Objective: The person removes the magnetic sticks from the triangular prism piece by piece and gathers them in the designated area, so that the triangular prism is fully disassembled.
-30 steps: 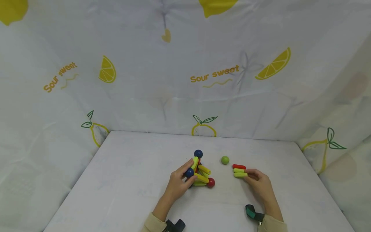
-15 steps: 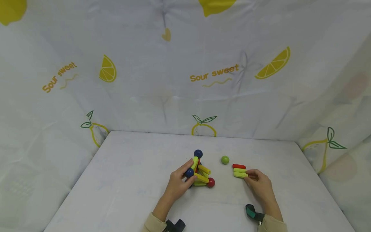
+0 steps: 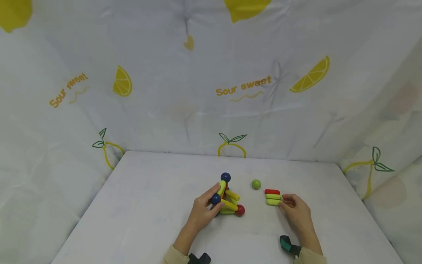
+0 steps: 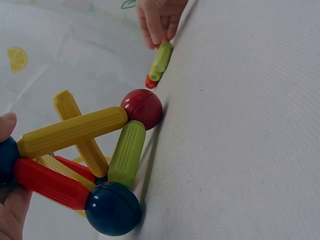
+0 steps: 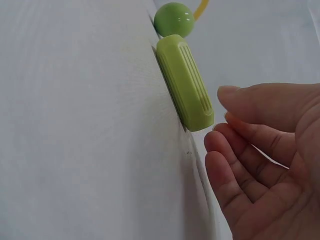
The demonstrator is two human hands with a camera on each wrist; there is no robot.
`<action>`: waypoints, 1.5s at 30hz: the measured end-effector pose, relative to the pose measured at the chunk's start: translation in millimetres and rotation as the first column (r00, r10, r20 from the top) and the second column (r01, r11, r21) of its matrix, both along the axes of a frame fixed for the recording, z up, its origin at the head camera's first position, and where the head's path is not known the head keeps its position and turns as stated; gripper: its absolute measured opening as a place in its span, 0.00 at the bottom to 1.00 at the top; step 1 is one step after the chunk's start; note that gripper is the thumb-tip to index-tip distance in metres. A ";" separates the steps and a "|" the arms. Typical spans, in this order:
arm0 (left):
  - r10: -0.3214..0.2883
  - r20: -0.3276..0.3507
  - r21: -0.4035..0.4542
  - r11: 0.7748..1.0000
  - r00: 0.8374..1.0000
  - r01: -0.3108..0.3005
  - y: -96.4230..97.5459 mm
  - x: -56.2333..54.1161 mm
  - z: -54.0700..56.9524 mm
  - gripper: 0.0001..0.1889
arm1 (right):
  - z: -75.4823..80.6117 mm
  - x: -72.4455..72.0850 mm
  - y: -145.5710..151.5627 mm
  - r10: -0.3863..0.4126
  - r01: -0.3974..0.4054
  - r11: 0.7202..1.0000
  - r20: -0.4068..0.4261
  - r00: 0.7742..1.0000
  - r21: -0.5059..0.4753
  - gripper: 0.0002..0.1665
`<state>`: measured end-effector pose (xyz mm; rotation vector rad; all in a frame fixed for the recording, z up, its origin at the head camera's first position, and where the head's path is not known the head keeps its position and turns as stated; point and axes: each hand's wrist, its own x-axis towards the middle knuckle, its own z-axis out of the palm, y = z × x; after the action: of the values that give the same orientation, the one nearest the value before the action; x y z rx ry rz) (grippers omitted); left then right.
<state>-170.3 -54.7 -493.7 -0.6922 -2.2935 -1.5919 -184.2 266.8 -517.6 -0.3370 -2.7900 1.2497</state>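
Note:
My left hand [image 3: 202, 209] grips a frame built of magnetic sticks and balls by its blue ball [image 3: 215, 198], with thumb and fingers around that corner. In the left wrist view the frame shows a red ball [image 4: 142, 109], a lower blue ball [image 4: 113, 209], a yellow stick [image 4: 75, 132], a red stick [image 4: 52, 184] and a green stick [image 4: 127, 154]. One yellow stick [image 3: 232, 194] has a free end. My right hand [image 3: 298, 212] is beside the right ends of two loose green sticks [image 3: 273, 202]. In the right wrist view its loosely bent fingers hold nothing.
A loose red stick [image 3: 271, 191] lies just behind the green ones. Left of it and farther back sits a green ball [image 3: 256, 184]. The white table [image 3: 141, 205] ends at a printed cloth backdrop [image 3: 171, 121].
My right fingertips have drawn slightly right, off the ends of the green sticks. The left hand keeps its hold on the frame. The head view has tilted a little.

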 end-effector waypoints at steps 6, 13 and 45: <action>-0.013 -0.009 0.005 1.000 1.000 0.014 -1.9 1.1 -7.6 0.29 | 7.6 3.0 -5.6 -0.016 0.017 0.998 0.015 1.000 -0.054 0.26; -0.008 -0.033 -0.015 1.000 0.999 0.008 -2.7 -0.1 -7.5 0.29 | 21.5 3.2 -22.3 0.092 -0.103 0.982 -0.074 0.993 -0.159 0.28; -0.023 -0.028 -0.021 1.000 0.999 0.022 -1.7 15.1 29.7 0.27 | 24.5 9.4 -116.7 0.359 -0.418 0.860 -0.235 0.903 -0.293 0.23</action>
<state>-155.2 -56.4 -464.0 -0.7432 -2.2932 -1.5603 -174.8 150.1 -493.1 0.3356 -2.5636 1.7514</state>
